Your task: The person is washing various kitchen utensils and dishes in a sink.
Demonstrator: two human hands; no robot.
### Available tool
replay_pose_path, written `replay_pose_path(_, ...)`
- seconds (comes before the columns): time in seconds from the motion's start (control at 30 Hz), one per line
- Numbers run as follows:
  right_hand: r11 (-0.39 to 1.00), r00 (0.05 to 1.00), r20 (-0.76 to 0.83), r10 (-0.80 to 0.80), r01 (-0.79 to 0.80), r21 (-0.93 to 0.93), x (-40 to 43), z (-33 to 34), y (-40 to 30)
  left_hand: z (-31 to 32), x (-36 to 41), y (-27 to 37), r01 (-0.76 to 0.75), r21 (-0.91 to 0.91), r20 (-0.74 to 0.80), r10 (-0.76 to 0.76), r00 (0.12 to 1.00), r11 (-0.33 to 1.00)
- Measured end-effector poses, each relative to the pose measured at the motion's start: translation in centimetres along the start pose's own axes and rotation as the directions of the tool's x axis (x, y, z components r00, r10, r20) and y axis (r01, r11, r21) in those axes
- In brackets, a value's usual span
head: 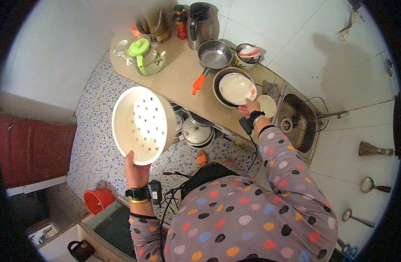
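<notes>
My left hand [137, 173] grips the rim of a white plastic colander [123, 131], which is tilted over the floor so its holes face me. At the counter, my right hand [250, 107] touches the near rim of a white enamel basin [235, 86] with a red floral mark. That basin sits inside a larger dark metal pan [217, 95]. Whether the fingers close on the rim is hard to make out. Beside the right wrist lies a round pale disc-shaped item [268, 105], partly hidden by the hand. A small frying pan [215, 54] with an orange handle stands just beyond.
Along the counter [177, 77] stand a green-lidded pitcher [146, 59], a steel thermos jug [200, 29] and an enamel pot [246, 59]. The sink [295, 124] is at the right. Lidded pots [197, 131] sit below the counter; a red bucket [97, 199] is on the floor.
</notes>
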State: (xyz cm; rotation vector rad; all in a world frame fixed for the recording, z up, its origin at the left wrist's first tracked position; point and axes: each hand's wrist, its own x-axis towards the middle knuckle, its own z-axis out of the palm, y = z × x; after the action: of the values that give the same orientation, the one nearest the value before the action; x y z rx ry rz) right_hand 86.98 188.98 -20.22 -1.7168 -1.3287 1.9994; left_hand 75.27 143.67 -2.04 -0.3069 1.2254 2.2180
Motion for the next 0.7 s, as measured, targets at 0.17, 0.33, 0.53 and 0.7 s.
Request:
replay_pose_path(0.17, 1.000, 0.999, 0.034, -0.001, 0.001, -0.008, 0.2, -1.0, 0.7, 4.7, 2.5, -0.5, 0.054, 0.055, 0.143, -0.062, 0.988, 0.997)
replay_pose_path(0.33, 0.997, 0.977, 0.211, 0.014, -0.030, 0.071, -4.0, -2.6, -0.1, 11.2, 5.0, -2.6, 0.063, 0.250, 0.271, -0.132, 0.953, 0.966)
replay_pose_path(0.53, 0.954, 0.897, 0.386, -0.216, 0.111, 0.277, -12.5, -8.8, -5.4, 20.0, 6.3, -7.9, -0.047, 0.425, 0.447, -0.165, 0.880, 0.904)
replay_pose_path(0.7, 0.888, 0.833, 0.346, -0.432, 0.325, 0.326, -15.3, -16.6, -7.4, 27.1, 5.9, -15.0, -0.177, 0.524, 0.563, -0.183, 0.806, 0.833)
